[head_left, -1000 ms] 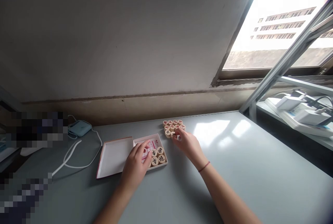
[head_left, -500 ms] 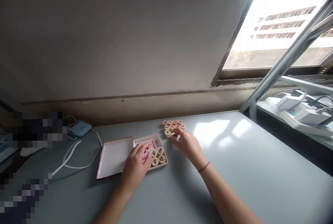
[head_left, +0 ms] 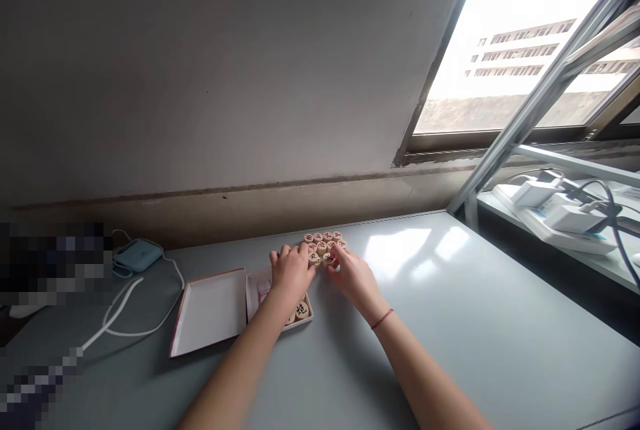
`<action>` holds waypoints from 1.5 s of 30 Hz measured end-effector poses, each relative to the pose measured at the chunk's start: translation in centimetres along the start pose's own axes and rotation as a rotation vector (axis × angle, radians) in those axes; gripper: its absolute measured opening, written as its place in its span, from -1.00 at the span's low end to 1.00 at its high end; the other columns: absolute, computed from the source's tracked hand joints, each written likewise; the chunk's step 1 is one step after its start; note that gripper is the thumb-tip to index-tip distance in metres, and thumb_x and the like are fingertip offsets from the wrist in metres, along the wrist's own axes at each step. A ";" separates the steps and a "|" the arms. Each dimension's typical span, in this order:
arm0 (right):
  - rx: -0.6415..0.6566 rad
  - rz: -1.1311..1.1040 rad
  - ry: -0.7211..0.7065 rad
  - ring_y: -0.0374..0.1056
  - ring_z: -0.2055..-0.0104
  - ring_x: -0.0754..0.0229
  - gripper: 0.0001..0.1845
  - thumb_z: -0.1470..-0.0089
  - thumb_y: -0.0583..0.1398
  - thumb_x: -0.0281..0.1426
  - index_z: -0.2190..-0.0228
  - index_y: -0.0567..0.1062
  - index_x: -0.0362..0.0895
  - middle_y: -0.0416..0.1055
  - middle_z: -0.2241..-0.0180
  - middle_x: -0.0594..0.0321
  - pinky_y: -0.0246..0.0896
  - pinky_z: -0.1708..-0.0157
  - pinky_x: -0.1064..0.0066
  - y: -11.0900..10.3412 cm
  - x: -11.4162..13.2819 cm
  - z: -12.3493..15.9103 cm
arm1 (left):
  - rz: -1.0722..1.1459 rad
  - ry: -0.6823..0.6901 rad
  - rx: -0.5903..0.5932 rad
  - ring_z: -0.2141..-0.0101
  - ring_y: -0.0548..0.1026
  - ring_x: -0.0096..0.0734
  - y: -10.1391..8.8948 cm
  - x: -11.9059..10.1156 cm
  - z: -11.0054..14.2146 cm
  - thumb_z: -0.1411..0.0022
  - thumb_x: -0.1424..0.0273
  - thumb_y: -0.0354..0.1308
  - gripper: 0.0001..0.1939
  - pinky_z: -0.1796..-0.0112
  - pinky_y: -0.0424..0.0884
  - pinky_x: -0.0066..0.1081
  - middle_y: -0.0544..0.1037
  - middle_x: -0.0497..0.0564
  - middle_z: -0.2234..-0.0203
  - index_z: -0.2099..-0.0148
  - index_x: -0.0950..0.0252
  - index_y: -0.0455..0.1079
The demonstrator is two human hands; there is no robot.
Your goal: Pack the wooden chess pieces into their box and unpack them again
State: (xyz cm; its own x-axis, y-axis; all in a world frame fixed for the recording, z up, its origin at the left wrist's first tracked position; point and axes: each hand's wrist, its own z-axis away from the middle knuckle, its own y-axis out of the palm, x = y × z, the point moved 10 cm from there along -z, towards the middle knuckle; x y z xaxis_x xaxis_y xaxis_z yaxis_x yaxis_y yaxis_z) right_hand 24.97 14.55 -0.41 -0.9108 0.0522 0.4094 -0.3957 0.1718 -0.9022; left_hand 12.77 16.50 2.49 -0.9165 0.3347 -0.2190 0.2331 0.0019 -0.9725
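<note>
Round wooden xiangqi pieces (head_left: 321, 247) with red characters are grouped in rows on the desk. My left hand (head_left: 291, 275) reaches to the left front of the group, its thumb and index finger closed about a piece with a dark character (head_left: 313, 259). At the right front, my right hand (head_left: 354, 278) pinches another dark-lettered piece (head_left: 328, 259) between thumb and fingers. Under my left forearm lies an open box tray (head_left: 311, 308), partly hidden. A black-lettered piece (head_left: 302, 310) shows in its right corner. The white-lined lid (head_left: 213, 310) lies folded open on the left.
A light blue device (head_left: 139, 255) with a white cable (head_left: 150, 332) lies at the left on the grey desk (head_left: 450, 323). The wall runs behind. To the right, past a metal post (head_left: 505, 127), white adapters and cords sit on a shelf (head_left: 565, 233).
My left hand has moved from over the box tray up and right to the pieces. My right hand stays at the group's front. The view has shifted slightly.
</note>
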 end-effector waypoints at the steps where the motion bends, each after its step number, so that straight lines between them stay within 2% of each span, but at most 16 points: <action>1: 0.009 -0.002 0.002 0.28 0.42 0.24 -0.87 -0.02 0.10 -0.50 0.33 0.32 -0.07 0.45 0.34 0.26 -0.13 0.49 0.48 0.0 0.0 0.0 | 0.000 -0.015 0.011 0.09 0.42 -0.02 0.3 -0.2 -0.3 -0.19 0.35 0.14 -0.77 0.13 0.22 -0.13 0.58 0.13 0.20 0.10 0.27 0.39; 7: 0.005 0.005 0.000 0.25 0.43 0.24 -0.91 -0.04 0.11 -0.49 0.35 0.31 -0.08 0.42 0.40 0.27 -0.16 0.50 0.48 -0.3 0.2 -0.1 | 0.004 -0.053 0.042 0.09 0.42 -0.05 1.2 -0.6 -1.0 -0.20 0.33 0.09 -0.75 0.15 0.20 -0.15 0.58 0.12 0.18 0.07 0.25 0.36; 16: -0.028 -0.010 -0.012 0.27 0.39 0.24 -0.90 -0.04 0.11 -0.53 0.37 0.32 -0.09 0.44 0.37 0.25 -0.17 0.49 0.48 -0.3 0.5 -0.1 | -0.035 -0.053 0.025 0.11 0.43 -0.06 1.0 -0.9 -0.7 -0.23 0.35 0.05 -0.78 0.15 0.20 -0.14 0.57 0.11 0.20 0.08 0.26 0.35; 21: -0.035 -0.046 0.004 0.26 0.41 0.24 -0.92 -0.06 0.12 -0.50 0.36 0.33 -0.08 0.42 0.40 0.27 -0.17 0.51 0.49 -0.5 0.2 -0.1 | -0.038 -0.064 -0.020 0.08 0.42 -0.10 -0.9 -0.2 0.0 -0.25 0.28 0.06 -0.77 0.15 0.23 -0.20 0.53 0.10 0.12 0.08 0.25 0.35; 24: -0.057 -0.150 -0.013 0.25 0.44 0.25 -0.95 -0.09 0.12 -0.42 0.33 0.35 -0.08 0.41 0.41 0.28 -0.12 0.51 0.50 -1.4 1.1 0.3 | -0.018 -0.094 -0.101 0.08 0.43 -0.16 -3.2 1.8 1.3 -0.28 0.29 0.02 -0.79 0.16 0.25 -0.25 0.52 0.06 0.12 0.09 0.22 0.36; 26: -0.026 -0.262 -0.069 0.23 0.49 0.27 -0.91 -0.14 0.09 -0.34 0.32 0.37 -0.07 0.39 0.45 0.30 -0.08 0.51 0.51 -1.6 2.5 0.8 | -0.015 -0.116 -0.110 0.12 0.44 -0.19 -4.1 3.5 2.6 -0.32 0.30 -0.05 -0.78 0.18 0.25 -0.27 0.54 0.04 0.16 0.14 0.22 0.39; 29: 0.133 -0.412 -0.189 0.18 0.55 0.28 -0.73 -0.23 -0.01 -0.22 0.31 0.41 -0.05 0.34 0.55 0.35 -0.07 0.53 0.52 -0.6 5.3 2.1 | -0.041 -0.133 0.026 0.17 0.46 -0.21 -2.9 5.6 4.5 -0.35 0.36 -0.15 -0.68 0.19 0.25 -0.27 0.55 0.03 0.25 0.26 0.22 0.44; 31: 0.218 -0.437 -0.236 0.14 0.57 0.29 -0.65 -0.26 -0.05 -0.19 0.36 0.43 -0.05 0.28 0.60 0.37 -0.09 0.55 0.52 0.4 6.6 3.0 | -0.067 -0.125 0.111 0.13 0.45 -0.18 -1.7 6.1 5.6 -0.35 0.39 -0.17 -0.65 0.18 0.24 -0.25 0.55 0.05 0.24 0.29 0.21 0.46; 34: 0.224 -0.378 -0.231 0.06 0.59 0.31 -0.60 -0.27 -0.06 -0.20 0.50 0.37 -0.08 0.20 0.64 0.38 -0.13 0.57 0.51 1.2 7.1 3.6 | -0.083 -0.091 0.161 0.07 0.42 -0.13 -0.7 5.5 6.8 -0.35 0.39 -0.17 -0.64 0.18 0.25 -0.23 0.54 0.07 0.18 0.26 0.21 0.47; 39: 0.201 -0.320 -0.221 0.09 0.59 0.31 -0.61 -0.28 -0.06 -0.25 0.52 0.35 -0.08 0.23 0.62 0.36 -0.14 0.57 0.51 1.4 7.2 3.8 | -0.015 -0.052 0.123 0.11 0.44 -0.16 -0.9 4.1 7.4 -0.34 0.39 -0.13 -0.70 0.19 0.23 -0.26 0.56 0.05 0.22 0.26 0.21 0.44; 45: 0.221 -0.283 -0.252 0.10 0.58 0.32 -0.64 -0.22 0.00 -0.30 0.56 0.39 -0.08 0.25 0.63 0.36 -0.15 0.58 0.50 1.8 7.3 4.0 | 0.153 -0.055 0.039 0.18 0.45 -0.22 -0.9 5.2 7.6 -0.30 0.31 -0.06 -0.78 0.21 0.22 -0.28 0.56 -0.03 0.30 0.32 0.21 0.36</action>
State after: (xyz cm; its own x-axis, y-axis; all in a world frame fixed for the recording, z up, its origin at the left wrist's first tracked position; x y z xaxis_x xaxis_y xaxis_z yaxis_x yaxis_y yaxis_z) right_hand 17.20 11.35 0.43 -0.7524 -0.2133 0.6232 -0.6242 -0.0711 -0.7780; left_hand 5.36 11.08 1.59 -0.8881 0.2760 -0.3675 0.3592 -0.0821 -0.9296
